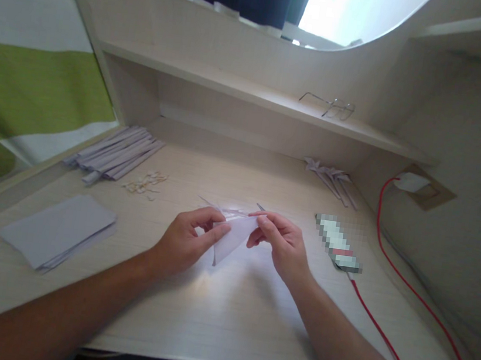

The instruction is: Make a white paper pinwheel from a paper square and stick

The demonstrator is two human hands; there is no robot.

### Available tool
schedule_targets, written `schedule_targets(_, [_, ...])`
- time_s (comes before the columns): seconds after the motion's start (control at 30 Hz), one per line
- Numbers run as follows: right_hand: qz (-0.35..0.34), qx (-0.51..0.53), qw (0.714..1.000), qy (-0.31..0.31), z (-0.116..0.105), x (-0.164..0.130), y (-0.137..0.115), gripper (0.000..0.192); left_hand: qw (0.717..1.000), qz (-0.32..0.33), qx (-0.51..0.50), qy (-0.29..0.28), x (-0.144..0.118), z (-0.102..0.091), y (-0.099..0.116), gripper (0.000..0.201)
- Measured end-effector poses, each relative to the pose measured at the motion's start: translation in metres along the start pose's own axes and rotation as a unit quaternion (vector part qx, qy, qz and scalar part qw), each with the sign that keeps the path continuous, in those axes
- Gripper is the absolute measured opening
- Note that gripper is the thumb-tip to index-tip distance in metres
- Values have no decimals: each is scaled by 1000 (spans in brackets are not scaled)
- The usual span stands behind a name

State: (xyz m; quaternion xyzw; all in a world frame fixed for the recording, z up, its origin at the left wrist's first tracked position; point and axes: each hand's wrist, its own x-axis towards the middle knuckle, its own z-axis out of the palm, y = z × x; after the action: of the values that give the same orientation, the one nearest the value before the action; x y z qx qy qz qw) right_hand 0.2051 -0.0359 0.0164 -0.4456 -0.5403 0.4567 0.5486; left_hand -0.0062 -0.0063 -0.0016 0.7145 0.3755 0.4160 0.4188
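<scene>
A folded piece of white paper (pixel 236 237) is held above the desk between both hands. My left hand (pixel 191 235) pinches its left side between thumb and fingers. The upper right corner is gripped by the thumb and fingers of my right hand (pixel 281 241). One pointed corner of the paper hangs downward. Just beyond the hands, thin pale strips and a slim pointed object (pixel 260 207) show in part; I cannot make out what they are.
To the left lie a stack of paper sheets (pixel 61 230), several rolled paper sticks (pixel 115 154) and small pale bits (pixel 147 182). At right are folded paper pieces on sticks (pixel 331 179), a phone (pixel 336 243) and a red cable (pixel 380 328). Glasses (pixel 338 107) rest on the shelf (pixel 243 89).
</scene>
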Motion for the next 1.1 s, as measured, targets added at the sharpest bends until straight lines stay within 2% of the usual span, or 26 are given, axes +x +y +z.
schedule_targets(0.27, [32, 20, 999, -1, 0, 0, 0, 30, 1000, 9, 7, -9, 1, -2, 8, 24])
schedule_targets(0.8, [28, 17, 999, -1, 0, 2, 1, 33, 1000, -3, 3, -8, 2, -2, 11, 26])
schedule_targets(1.1, [7, 31, 999, -1, 0, 1, -4, 24, 997, -39, -65, -20, 2, -3, 2, 28])
